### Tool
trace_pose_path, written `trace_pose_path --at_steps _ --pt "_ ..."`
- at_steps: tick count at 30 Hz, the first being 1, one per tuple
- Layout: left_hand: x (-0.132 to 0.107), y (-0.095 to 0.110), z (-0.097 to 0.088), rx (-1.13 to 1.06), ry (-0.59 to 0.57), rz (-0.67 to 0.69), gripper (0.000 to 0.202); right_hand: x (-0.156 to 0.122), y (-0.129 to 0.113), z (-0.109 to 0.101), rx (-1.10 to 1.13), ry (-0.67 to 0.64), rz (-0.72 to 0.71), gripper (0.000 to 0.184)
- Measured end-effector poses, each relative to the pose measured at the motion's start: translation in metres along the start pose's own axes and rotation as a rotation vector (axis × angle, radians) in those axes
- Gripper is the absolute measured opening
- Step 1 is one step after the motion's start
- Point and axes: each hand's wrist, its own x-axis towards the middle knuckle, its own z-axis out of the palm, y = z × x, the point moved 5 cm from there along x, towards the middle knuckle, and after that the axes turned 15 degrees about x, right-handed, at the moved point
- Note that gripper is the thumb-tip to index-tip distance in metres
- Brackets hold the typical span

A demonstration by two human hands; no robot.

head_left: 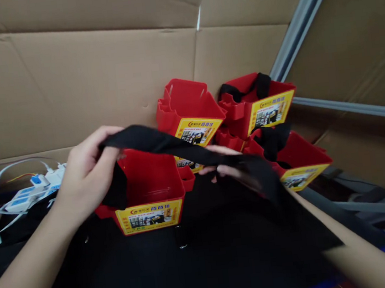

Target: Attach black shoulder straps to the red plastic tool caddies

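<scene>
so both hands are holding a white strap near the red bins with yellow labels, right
Not quite: the head view shows the strap is black, not white. The left hand and right hand do hold it near the red bins with yellow labels.

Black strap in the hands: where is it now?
In the head view, the black strap runs across the middle from the left hand to the right hand, with the leftmost red bin just below it in the picture.
</scene>
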Motion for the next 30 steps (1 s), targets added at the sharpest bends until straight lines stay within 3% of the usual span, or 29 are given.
trace_pose_path --at_steps 3,6,8,10,13,15,18,20,22,25,27,30 --pt "0.003 0.013 -0.012 0.064 0.124 0.041 0.022 -0.016 0.033 -0.017 -0.216 -0.143 0.127 0.036" --pt "0.006 0.027 -0.007 0.157 0.127 0.137 0.028 -0.023 0.04 -0.031 -0.475 -0.113 0.167 0.036" --pt "0.006 0.041 0.006 0.259 0.03 0.282 0.035 -0.026 0.018 -0.03 -0.721 -0.015 0.16 0.049" --pt "0.005 0.053 0.021 0.418 -0.097 0.43 0.042 -0.027 -0.023 -0.015 -0.88 0.089 0.043 0.055" --pt "0.004 0.068 0.039 0.594 -0.19 0.56 0.049 -0.028 -0.078 0.018 -0.836 0.084 -0.175 0.051" --pt "0.005 0.075 0.043 0.594 -0.212 0.617 0.048 -0.023 -0.09 0.031 -0.855 -0.025 -0.194 0.051" --pt "0.002 0.081 0.044 0.493 -0.315 0.699 0.047 -0.006 -0.084 0.029 -0.898 -0.1 -0.04 0.048" --pt "-0.001 0.084 0.04 0.383 -0.367 0.742 0.042 0.007 -0.086 0.024 -0.77 -0.002 -0.028 0.032" --pt "-0.004 0.089 0.034 0.271 -0.374 0.773 0.03 0.015 -0.098 0.029 -0.407 0.063 -0.139 0.027" --pt "-0.008 0.101 0.028 0.14 -0.399 0.805 0.03 0.021 -0.11 0.057 0.168 -0.092 -0.168 0.041" --pt "-0.008 0.108 0.027 0.074 -0.436 0.812 0.033 0.023 -0.113 0.075 0.36 -0.199 -0.106 0.049" --pt "-0.005 0.114 0.027 0.012 -0.492 0.833 0.032 0.028 -0.114 0.086 0.532 -0.239 -0.005 0.062"
